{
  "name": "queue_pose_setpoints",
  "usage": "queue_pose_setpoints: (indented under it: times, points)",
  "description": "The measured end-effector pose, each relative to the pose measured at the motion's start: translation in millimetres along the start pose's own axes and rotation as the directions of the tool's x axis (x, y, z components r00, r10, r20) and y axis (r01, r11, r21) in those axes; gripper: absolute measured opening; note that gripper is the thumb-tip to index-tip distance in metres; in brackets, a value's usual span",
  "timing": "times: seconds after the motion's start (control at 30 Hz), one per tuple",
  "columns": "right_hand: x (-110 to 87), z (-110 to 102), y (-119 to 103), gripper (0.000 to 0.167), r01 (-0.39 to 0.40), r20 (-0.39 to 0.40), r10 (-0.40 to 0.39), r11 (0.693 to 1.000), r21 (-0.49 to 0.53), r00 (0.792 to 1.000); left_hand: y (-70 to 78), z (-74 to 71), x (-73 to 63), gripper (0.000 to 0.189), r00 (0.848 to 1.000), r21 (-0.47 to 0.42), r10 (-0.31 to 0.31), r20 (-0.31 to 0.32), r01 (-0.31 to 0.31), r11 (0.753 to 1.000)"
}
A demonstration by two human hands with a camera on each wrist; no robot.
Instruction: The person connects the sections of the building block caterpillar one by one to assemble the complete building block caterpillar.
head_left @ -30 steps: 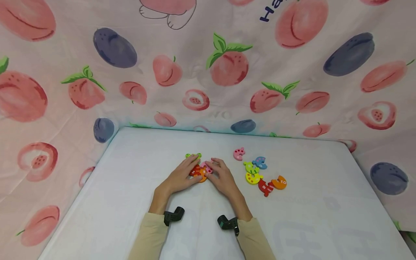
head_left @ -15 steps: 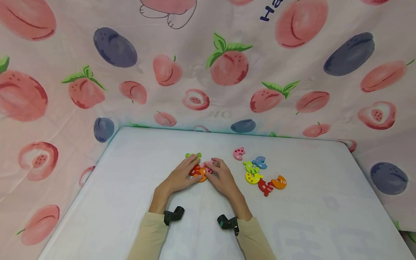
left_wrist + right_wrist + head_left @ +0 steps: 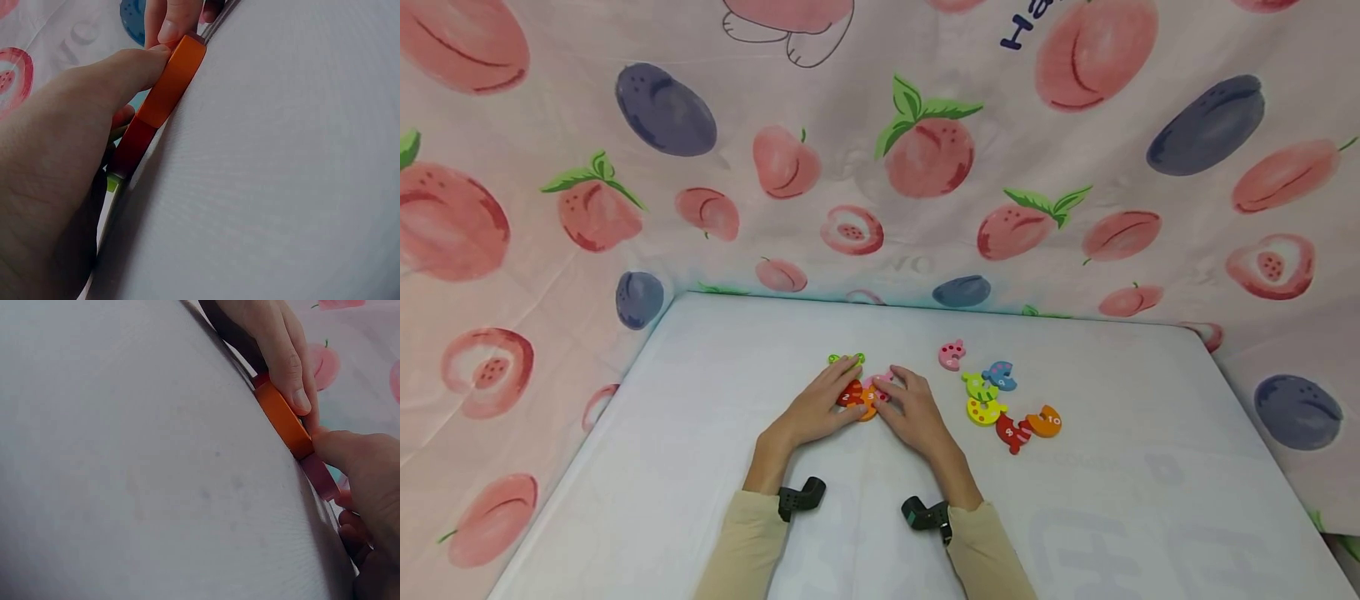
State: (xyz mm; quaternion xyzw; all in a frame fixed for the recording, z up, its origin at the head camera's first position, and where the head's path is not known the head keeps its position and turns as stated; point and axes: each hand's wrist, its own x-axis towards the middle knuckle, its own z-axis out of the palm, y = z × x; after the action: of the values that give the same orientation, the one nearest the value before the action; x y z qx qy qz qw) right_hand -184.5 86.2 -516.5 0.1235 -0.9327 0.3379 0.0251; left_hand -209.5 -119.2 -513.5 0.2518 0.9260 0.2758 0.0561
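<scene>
Several flat numbered wooden puzzle pieces are joined in front of me in the head view. My left hand (image 3: 814, 408) lies over them with fairly straight fingers. Its thumb touches the orange piece (image 3: 174, 81), and its palm side partly covers the red piece (image 3: 848, 395) marked 2. A green piece (image 3: 833, 359) peeks out beyond the left fingertips. My right hand (image 3: 919, 414) pinches the pink piece (image 3: 320, 478) between thumb and fingers, against the orange piece's right side. The fingers hide much of this pink piece.
To the right on the white table (image 3: 1120, 500) lie a loose pink piece (image 3: 952, 355), a blue one (image 3: 1000, 375), two yellow-green ones (image 3: 983, 410), a red one (image 3: 1012, 433) and an orange one (image 3: 1045, 422). A fruit-print cloth (image 3: 850, 167) hangs behind.
The right fingertips have shifted very slightly on the pink piece. My left hand and the loose pieces stay where they were.
</scene>
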Motion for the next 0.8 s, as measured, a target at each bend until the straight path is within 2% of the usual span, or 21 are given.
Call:
queue_pose_setpoints:
  times: [0.23, 0.37, 0.63, 0.8]
  points:
    - [-1.0, -2.1, -4.5, 0.045, -0.028, 0.008, 0.030, 0.993, -0.115, 1.000, -0.2, 0.1, -0.1, 0.074, 1.000, 0.000, -0.001, 0.002, 0.001, 1.000]
    - [-0.9, -3.9, -5.7, 0.046, -0.028, 0.028, 0.032, 0.990, -0.140, 0.999, -1.0, 0.9, 0.5, 0.073, 1.000, -0.002, -0.004, 0.000, 0.004, 1.000]
    - [-0.6, -0.8, 0.2, 0.051, -0.011, 0.024, 0.013, 0.997, -0.075, 1.000, 1.1, 0.7, -0.3, 0.073, 1.000, 0.015, -0.016, 0.002, 0.016, 1.000]
    - [-0.5, -3.3, 4.9, 0.054, -0.081, -0.025, 0.084, 0.992, 0.097, 0.996, 5.8, -2.1, -0.5, 0.065, 1.000, 0.035, -0.005, 0.009, 0.005, 0.999]
